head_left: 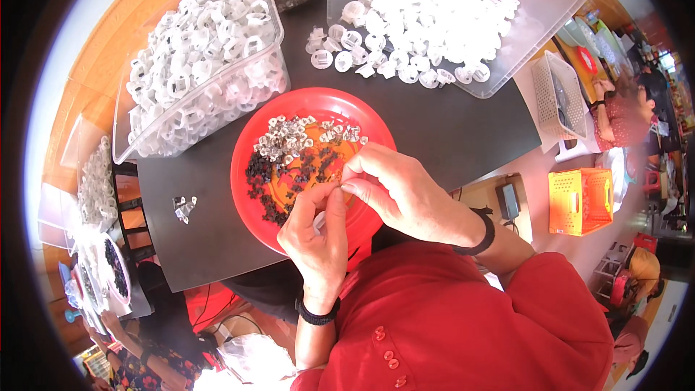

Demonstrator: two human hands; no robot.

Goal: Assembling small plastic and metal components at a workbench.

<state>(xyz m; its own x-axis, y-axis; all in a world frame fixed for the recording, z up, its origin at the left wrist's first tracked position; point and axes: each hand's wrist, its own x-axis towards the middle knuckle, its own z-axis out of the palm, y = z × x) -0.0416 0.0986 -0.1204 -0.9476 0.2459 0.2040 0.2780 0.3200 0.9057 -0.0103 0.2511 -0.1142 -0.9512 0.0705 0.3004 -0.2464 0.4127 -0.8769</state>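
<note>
Working hands: both meet over the near right part of a red plate (250, 174), fingertips touching at one small spot.
Left hand (318, 235): comes up from the near edge with a black band (316, 314) on the wrist; its fingers are curled and pinched round a small pale part (321, 221), of which only a sliver shows.
Right hand (394, 188): reaches in from the right with a black band (481, 235) on the wrist; thumb and forefinger are pinched together at the left hand's fingertips, and whatever lies between them is too small to make out.
Red plate: sits on a dark mat (449, 130) at the middle of the scene, just in front of the person's red sleeve (463, 318).
Plate contents: small silvery metal pieces (286, 137) lie in a heap at its far side, with small black pieces (271, 177) strewn nearer and to the left.
Left bin (268, 0): a clear container, far and left of the plate, filled with white plastic rings (203, 51).
Far tray (550, 14): a clear container, far and right, holding a pile of white round caps (420, 22), some spilling onto the mat.
Stray part (184, 206): a small clear piece lies alone on the mat, left of the plate.
Right side: a white mesh basket (561, 101) and an orange crate (579, 201) stand well apart from the hands.
</note>
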